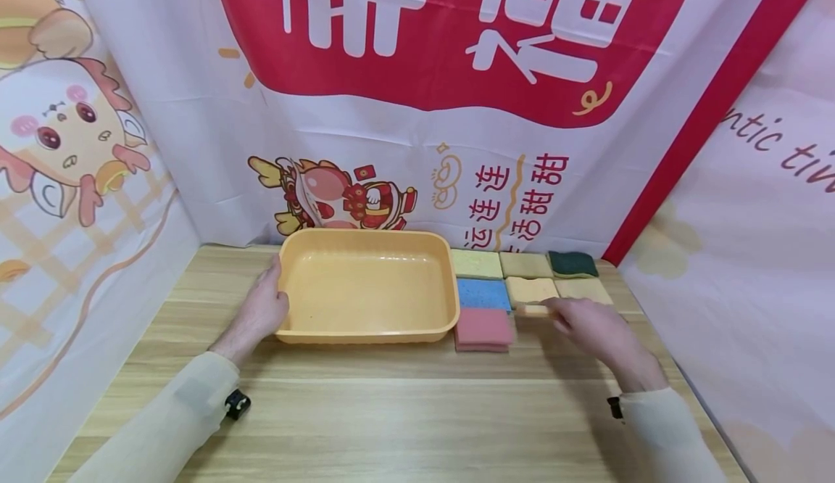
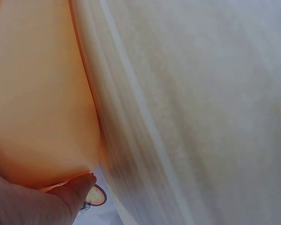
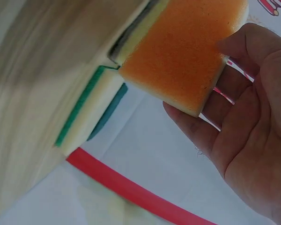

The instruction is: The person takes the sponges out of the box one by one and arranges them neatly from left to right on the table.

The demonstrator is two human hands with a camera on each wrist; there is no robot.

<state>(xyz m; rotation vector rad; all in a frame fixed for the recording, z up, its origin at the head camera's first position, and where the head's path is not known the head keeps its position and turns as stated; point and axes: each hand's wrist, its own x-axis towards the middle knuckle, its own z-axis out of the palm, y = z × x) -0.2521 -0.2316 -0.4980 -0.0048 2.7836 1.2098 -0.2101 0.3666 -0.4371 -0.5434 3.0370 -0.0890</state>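
Note:
My left hand (image 1: 262, 307) grips the left rim of a yellow-orange plastic basin (image 1: 365, 294), thumb on the inner side. The left wrist view shows the thumb and part of the hand against the basin wall (image 2: 47, 108). My right hand (image 1: 596, 334) pinches an orange-faced sponge (image 3: 178, 51) between thumb and fingers, raised above the table and seen nearly edge-on in the head view. Beside the basin lie a pink sponge (image 1: 483, 327), a blue sponge (image 1: 483, 294), a pale orange sponge (image 1: 531, 289) and a beige sponge (image 1: 583, 291).
Along the back lie a pale yellow sponge (image 1: 478, 264), a tan sponge (image 1: 525, 265) and a dark green sponge (image 1: 572, 264). Printed cloth (image 1: 365, 120) hangs behind the wooden table (image 1: 404, 418) and on both sides.

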